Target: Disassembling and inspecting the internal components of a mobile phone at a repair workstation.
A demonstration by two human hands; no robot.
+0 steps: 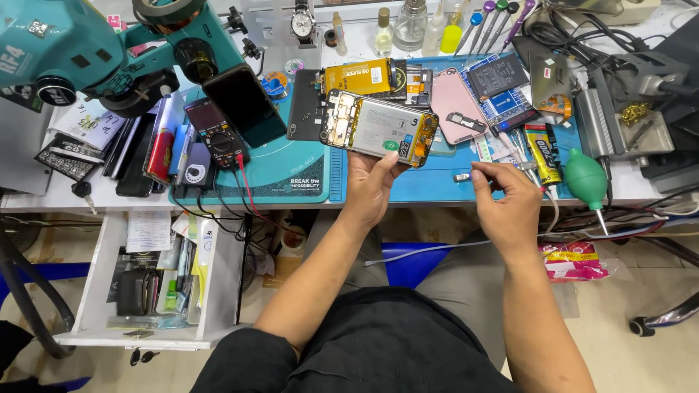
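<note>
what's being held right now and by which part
The left hand holds an opened phone by its lower long edge, thumb on its exposed inside. The right hand pinches something too small to identify.

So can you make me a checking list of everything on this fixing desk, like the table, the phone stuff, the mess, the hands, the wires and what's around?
Surface: white bench with a blue mat and a teal mat.
Job's things: opened phone, insides showing, held up by the left hand.
Clutter: multimeter, pink back cover, glue tube, green air blower, bottles, screwdrivers.
Grippers: left hand grips the phone's lower edge; right hand pinches something too small to tell.
Cables: red and black meter leads hang over the bench edge.
Surroundings: teal microscope at left, open drawer below.
</note>
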